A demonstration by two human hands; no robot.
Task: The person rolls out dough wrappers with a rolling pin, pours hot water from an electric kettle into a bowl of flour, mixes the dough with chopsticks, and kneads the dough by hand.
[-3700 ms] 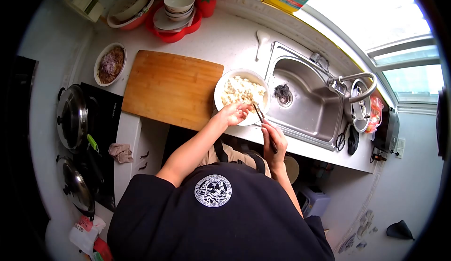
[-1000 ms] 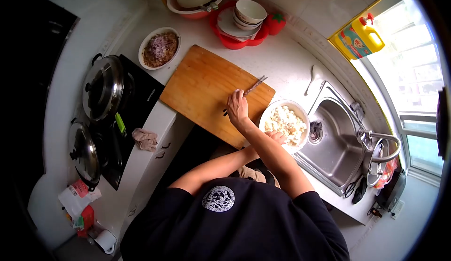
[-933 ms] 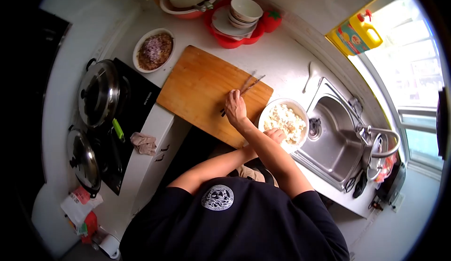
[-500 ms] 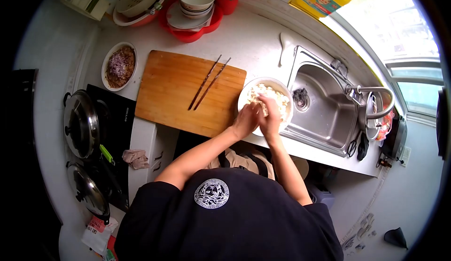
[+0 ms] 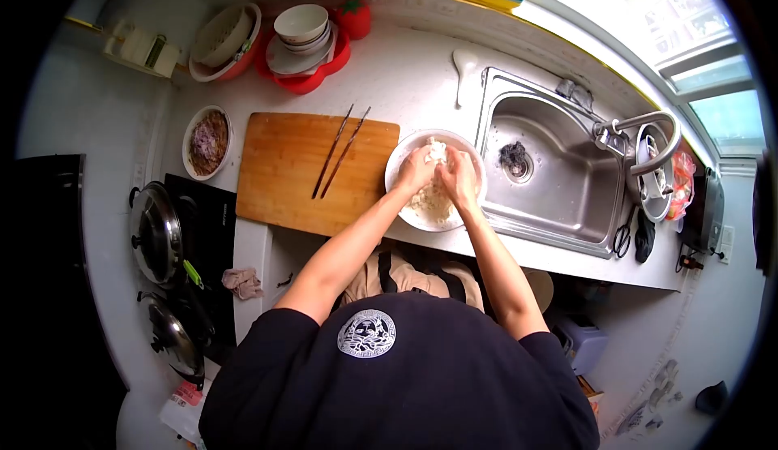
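Both hands are inside a white bowl [image 5: 473, 143] of pale, crumbly dough [image 5: 431, 204]. My left hand [image 5: 416, 171] is on the left side of the bowl, its fingers curled into the dough. Opposite it, my right hand [image 5: 459, 177] closes on the same mass, with the thumbs close together. A lump of dough shows above and between the fingers; the fingertips are partly hidden in it. Left of the bowl lies a wooden cutting board [image 5: 279, 170] with a pair of dark chopsticks [image 5: 332, 152] across it.
A steel sink [image 5: 559, 182] adjoins the bowl on the right. A white spoon [image 5: 463, 77] lies behind. At left are a bowl of minced filling [image 5: 207, 142] and lidded pans [image 5: 156, 235] on the stove. Stacked bowls [image 5: 302, 24] stand in a red tray [image 5: 301, 85].
My hands have moved apart from being close together over the bowl's middle, and now grip the dough from both sides. The camera view has shifted, moving the counter items leftward.
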